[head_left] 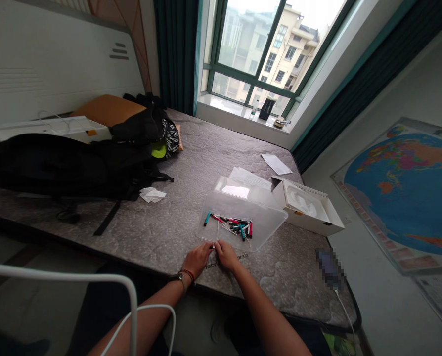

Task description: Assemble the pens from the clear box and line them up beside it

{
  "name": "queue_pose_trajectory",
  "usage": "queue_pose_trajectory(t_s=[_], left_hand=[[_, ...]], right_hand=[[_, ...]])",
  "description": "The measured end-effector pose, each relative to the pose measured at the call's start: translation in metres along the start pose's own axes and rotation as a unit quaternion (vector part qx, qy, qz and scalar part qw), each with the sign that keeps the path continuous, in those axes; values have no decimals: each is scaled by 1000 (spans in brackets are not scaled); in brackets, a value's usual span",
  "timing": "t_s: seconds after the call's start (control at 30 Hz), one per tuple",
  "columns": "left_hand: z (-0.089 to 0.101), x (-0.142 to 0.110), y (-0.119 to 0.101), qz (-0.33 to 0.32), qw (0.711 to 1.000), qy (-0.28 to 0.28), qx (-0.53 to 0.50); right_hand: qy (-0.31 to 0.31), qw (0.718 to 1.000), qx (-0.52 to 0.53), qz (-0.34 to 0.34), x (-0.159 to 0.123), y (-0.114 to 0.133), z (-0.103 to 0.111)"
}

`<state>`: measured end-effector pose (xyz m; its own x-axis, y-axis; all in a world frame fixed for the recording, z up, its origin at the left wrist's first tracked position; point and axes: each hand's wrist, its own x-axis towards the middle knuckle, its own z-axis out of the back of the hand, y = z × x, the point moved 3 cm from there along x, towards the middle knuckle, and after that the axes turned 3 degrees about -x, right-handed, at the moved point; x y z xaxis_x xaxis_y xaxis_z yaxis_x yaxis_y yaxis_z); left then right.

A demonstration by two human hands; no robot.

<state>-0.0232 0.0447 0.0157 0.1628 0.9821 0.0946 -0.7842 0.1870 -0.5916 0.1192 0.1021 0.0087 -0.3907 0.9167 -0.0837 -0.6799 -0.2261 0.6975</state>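
Right at the clear bin's near rim, a small dark piece [212,247] is pinched between the fingertips of the left hand [198,260] and right hand [227,255], and could be dropped if either is loosened; its axis is too small to be read. Just beyond, a white stick [217,231] is pointed lengthwise away from the body into the bin [268,221], and could be snagged among the pens [242,231].

Two hands [198,258] [226,255], one bin [256,205], pen parts [242,231] uncountable
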Motion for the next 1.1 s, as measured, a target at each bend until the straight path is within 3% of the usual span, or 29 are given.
queue_pose_trajectory(t_s=[0.27,0.57,0.8,1.1], left_hand=[[-2,-1,0,-12,1000,-3,13],[-6,0,2,-17,1000,-9,10],[-8,1,4,-10,999,-13,30],[-6,0,1,-5,999,-3,54]], right_hand=[[30,988,147,-27,-10,-8,-4],[-27,992,112,-50,-12,-5,-7],[-56,964,241,-95,-34,-24,2],[-30,938,323,-122,-43,-34,2]])
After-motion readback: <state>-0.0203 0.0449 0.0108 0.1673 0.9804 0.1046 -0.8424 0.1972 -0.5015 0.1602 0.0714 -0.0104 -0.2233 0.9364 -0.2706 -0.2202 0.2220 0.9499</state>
